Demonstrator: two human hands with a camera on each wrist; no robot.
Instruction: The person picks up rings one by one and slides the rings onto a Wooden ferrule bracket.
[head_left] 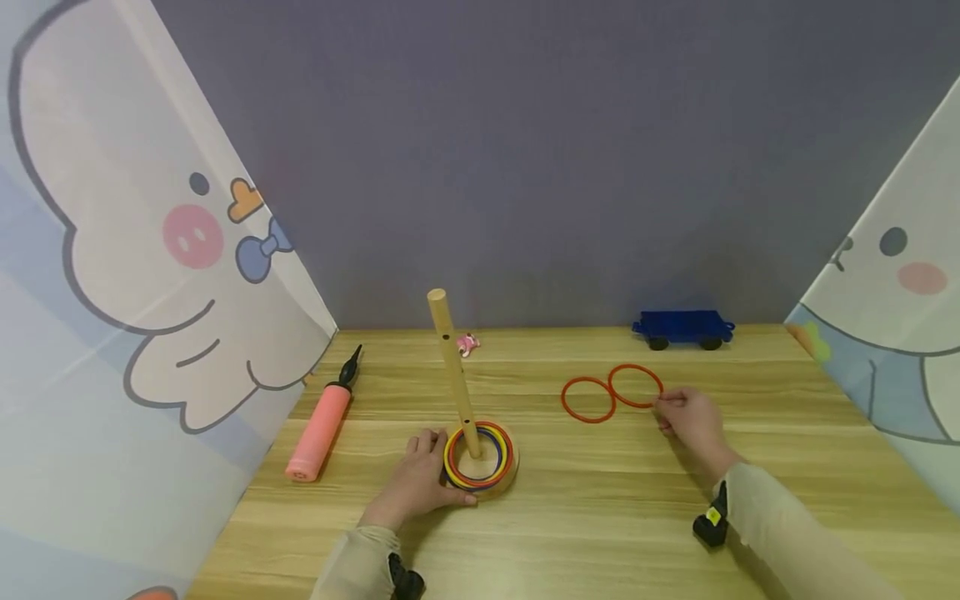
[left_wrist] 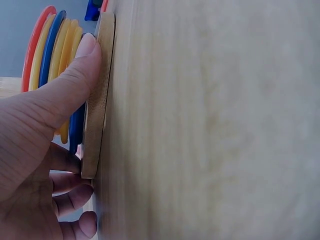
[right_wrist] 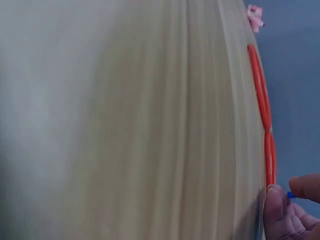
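My left hand (head_left: 420, 483) grips the side of a round wooden base (head_left: 513, 467), thumb at the near edge and fingers around its left side. From that base a tall wooden post (head_left: 455, 375) rises, leaning a little in the head view. Several red, yellow and blue rings (left_wrist: 45, 50) lie stacked around its foot. At the right, my right hand (head_left: 693, 425) has its fingertips right at the edge of a red ring (head_left: 636, 365). In the right wrist view a gap shows between its thumb and finger. Another red ring (head_left: 564, 400) lies flat against the first.
A pink hand pump (head_left: 322, 429) with a black nozzle lies at the left. Toward the back are a small pink figure (head_left: 468, 344) and a blue toy wagon (head_left: 684, 327). A grey panel (head_left: 562, 167) stands behind the wooden table (head_left: 555, 542), with printed cloths at both sides.
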